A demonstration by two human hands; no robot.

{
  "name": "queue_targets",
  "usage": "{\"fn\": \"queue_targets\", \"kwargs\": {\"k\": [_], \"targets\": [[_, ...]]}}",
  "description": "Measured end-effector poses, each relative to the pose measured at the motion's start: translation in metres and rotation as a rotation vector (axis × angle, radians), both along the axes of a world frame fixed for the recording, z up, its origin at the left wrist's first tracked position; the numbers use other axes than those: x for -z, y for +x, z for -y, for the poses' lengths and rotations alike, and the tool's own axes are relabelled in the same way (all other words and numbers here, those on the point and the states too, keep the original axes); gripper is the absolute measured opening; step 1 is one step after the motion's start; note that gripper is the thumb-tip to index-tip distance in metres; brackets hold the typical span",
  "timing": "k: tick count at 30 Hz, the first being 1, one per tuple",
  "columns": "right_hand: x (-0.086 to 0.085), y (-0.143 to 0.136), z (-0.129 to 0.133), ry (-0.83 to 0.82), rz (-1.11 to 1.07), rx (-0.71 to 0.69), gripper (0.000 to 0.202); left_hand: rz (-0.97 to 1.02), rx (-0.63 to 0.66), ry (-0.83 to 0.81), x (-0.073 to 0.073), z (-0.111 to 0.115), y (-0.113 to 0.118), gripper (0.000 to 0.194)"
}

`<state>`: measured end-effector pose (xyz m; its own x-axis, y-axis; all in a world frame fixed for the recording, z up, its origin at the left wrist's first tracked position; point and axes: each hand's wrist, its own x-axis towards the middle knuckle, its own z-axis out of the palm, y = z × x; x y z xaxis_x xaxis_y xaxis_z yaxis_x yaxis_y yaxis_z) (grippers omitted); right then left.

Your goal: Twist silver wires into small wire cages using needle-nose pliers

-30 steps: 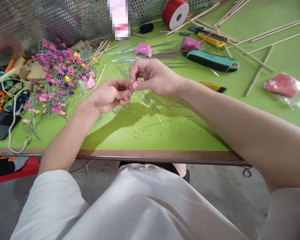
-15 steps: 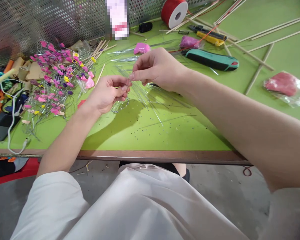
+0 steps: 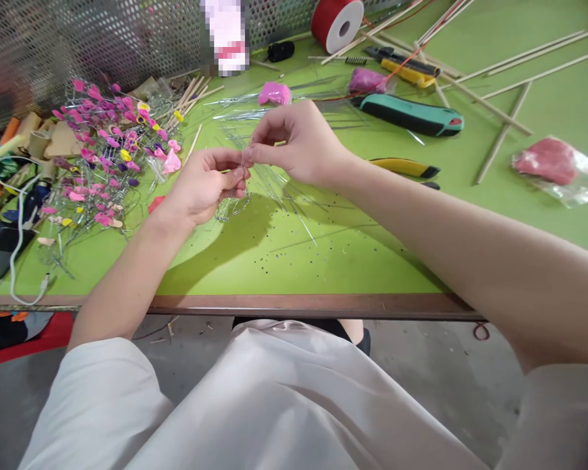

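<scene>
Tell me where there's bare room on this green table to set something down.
On the right, between the right forearm and the bagged red clay; in front, between the left forearm and the dark specks. It's crowded at left with pink-topped stems, and around the right hand with loose wires.

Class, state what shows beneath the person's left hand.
Part of a silvery wire loop shows below the left hand; the rest is hidden behind the hand.
</scene>
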<state>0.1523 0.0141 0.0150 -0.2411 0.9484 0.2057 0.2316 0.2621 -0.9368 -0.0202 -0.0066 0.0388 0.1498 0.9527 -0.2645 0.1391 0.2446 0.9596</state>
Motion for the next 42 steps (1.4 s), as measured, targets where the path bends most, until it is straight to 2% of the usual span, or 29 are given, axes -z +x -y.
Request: {"fn": "queue_targets", "kwargs": {"k": [9,18,22,26,32,37,42], "targets": [[-0.001,-0.002,0.002,-0.001,0.083,0.035,0.025,-0.005,-0.045,0.018,0.005,0.0,0.001,0.04],[-0.002,-0.008,0.008,-0.025,0.072,0.09,0.022,-0.056,-0.043,0.207,0.014,-0.002,0.0,0.032],[0.004,-0.007,0.006,-0.028,0.017,0.073,0.018,-0.092,-0.059,0.159,0.009,-0.003,0.001,0.036],[0.01,-0.006,0.004,-0.035,-0.028,0.057,0.025,-0.031,-0.059,0.079,0.005,-0.004,0.001,0.041],[0.01,-0.004,0.005,-0.033,-0.047,0.02,0.031,0.054,-0.035,0.001,0.005,-0.004,-0.001,0.044],[0.008,-0.004,0.005,-0.052,-0.054,0.017,0.034,0.031,-0.049,0.0,0.005,-0.002,0.002,0.041],[0.004,-0.006,0.008,-0.018,-0.008,0.028,0.022,0.037,-0.074,0.018,0.006,-0.002,0.004,0.044]]}}
